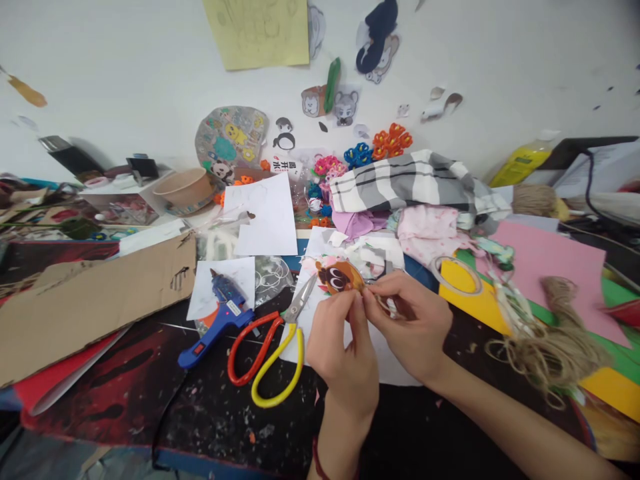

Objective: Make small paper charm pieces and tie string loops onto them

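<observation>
White wall (150, 73) with pasted cutouts (346, 108) across the top of the frame; dark, paint-marked table (200, 413) below. On my remote feed, brown cartoon-faced piece (343, 275) is just right of centre. Left hand (345, 343): thumb and forefinger closed, pinching its lower right edge. Right hand (417, 327): likewise pinched on that edge, beside the left fingertips. I note scissors (296, 311) just left of the hands, blue glue gun (227, 317) farther left, twine (560, 340) at right.

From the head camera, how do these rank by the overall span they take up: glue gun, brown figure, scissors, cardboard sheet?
1. cardboard sheet
2. scissors
3. glue gun
4. brown figure, counting only its visible part
</observation>
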`<state>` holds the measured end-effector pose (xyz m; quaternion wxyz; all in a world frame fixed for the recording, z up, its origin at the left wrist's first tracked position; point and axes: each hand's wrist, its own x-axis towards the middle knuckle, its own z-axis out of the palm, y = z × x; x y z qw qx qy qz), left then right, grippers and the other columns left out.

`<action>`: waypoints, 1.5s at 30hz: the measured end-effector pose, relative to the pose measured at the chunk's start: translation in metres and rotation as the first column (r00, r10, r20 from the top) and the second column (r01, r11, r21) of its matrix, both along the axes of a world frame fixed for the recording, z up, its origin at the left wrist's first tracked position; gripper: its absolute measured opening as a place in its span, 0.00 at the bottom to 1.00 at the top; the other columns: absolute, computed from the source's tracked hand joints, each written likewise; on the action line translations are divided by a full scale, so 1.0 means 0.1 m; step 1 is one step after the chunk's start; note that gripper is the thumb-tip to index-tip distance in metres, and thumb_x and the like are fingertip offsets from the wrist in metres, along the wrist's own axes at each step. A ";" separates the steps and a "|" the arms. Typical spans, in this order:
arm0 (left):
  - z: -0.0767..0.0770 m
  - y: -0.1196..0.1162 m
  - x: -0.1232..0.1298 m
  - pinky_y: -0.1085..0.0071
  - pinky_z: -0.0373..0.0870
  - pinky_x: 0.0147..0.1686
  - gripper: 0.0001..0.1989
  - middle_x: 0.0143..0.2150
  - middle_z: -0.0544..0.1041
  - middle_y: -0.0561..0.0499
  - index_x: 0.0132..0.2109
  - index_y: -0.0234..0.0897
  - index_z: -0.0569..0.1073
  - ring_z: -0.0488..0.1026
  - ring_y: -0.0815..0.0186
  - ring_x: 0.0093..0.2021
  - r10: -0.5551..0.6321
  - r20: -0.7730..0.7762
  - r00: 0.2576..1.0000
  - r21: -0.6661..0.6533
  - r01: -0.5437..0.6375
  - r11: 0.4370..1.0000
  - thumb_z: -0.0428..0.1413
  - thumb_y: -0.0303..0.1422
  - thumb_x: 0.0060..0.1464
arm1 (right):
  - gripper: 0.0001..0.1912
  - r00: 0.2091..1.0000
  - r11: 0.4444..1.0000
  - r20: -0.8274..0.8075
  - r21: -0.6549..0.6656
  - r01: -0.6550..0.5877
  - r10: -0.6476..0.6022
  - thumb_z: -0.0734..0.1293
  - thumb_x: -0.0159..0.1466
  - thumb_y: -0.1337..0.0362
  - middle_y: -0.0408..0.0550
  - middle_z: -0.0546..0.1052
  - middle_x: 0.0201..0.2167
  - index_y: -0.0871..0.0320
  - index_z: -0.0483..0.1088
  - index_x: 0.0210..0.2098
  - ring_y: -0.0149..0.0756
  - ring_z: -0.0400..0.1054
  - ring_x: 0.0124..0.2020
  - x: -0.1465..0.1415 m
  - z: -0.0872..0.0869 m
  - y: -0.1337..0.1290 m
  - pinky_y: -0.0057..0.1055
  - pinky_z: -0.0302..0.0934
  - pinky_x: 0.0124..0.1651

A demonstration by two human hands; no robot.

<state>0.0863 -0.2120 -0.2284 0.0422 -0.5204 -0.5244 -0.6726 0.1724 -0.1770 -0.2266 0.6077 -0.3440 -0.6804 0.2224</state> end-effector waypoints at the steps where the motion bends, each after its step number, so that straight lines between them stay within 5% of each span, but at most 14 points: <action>1: -0.01 0.00 -0.01 0.73 0.74 0.35 0.07 0.34 0.79 0.49 0.41 0.35 0.74 0.76 0.69 0.34 -0.009 0.002 1.000 0.003 0.009 1.000 0.57 0.21 0.57 | 0.04 1.000 1.000 0.002 0.006 -0.003 0.003 0.69 0.61 0.71 0.44 0.73 0.26 0.56 0.72 0.31 0.32 0.68 0.27 0.00 0.00 0.00 0.31 0.65 0.29; 8: -0.03 0.00 -0.05 0.74 0.72 0.33 0.09 0.34 0.77 0.50 0.42 0.34 0.74 0.74 0.70 0.33 -0.023 -0.025 0.999 0.002 0.023 1.000 0.58 0.19 0.56 | 0.05 0.999 0.999 0.048 0.045 -0.005 0.003 0.69 0.60 0.72 0.44 0.74 0.26 0.56 0.73 0.31 0.32 0.68 0.28 0.02 0.02 0.02 0.31 0.65 0.30; 16: 0.00 -0.01 -0.11 0.73 0.71 0.31 0.06 0.31 0.78 0.48 0.39 0.34 0.74 0.74 0.69 0.31 -0.001 -0.134 0.991 -0.023 -0.002 1.000 0.57 0.20 0.56 | 0.08 0.966 0.971 0.251 0.237 0.003 -0.064 0.68 0.62 0.74 0.44 0.75 0.29 0.56 0.72 0.37 0.29 0.68 0.26 0.06 0.14 0.04 0.27 0.64 0.27; 23: -0.03 -0.03 -0.12 0.76 0.69 0.29 0.07 0.28 0.76 0.51 0.40 0.33 0.74 0.70 0.72 0.27 0.003 -0.127 0.992 -0.049 -0.009 0.999 0.57 0.20 0.56 | 0.09 0.902 0.902 0.380 0.432 0.021 -0.204 0.68 0.61 0.74 0.48 0.78 0.31 0.57 0.72 0.39 0.33 0.75 0.33 0.07 0.17 0.07 0.28 0.72 0.38; 45: -0.02 -0.02 -0.13 0.78 0.69 0.28 0.07 0.28 0.74 0.52 0.40 0.33 0.74 0.70 0.73 0.28 -0.070 -0.081 0.994 -0.077 0.063 0.995 0.56 0.19 0.57 | 0.12 0.880 0.888 0.426 0.459 -0.011 -0.209 0.67 0.62 0.74 0.47 0.78 0.32 0.55 0.71 0.43 0.35 0.75 0.33 0.11 0.16 0.09 0.29 0.73 0.38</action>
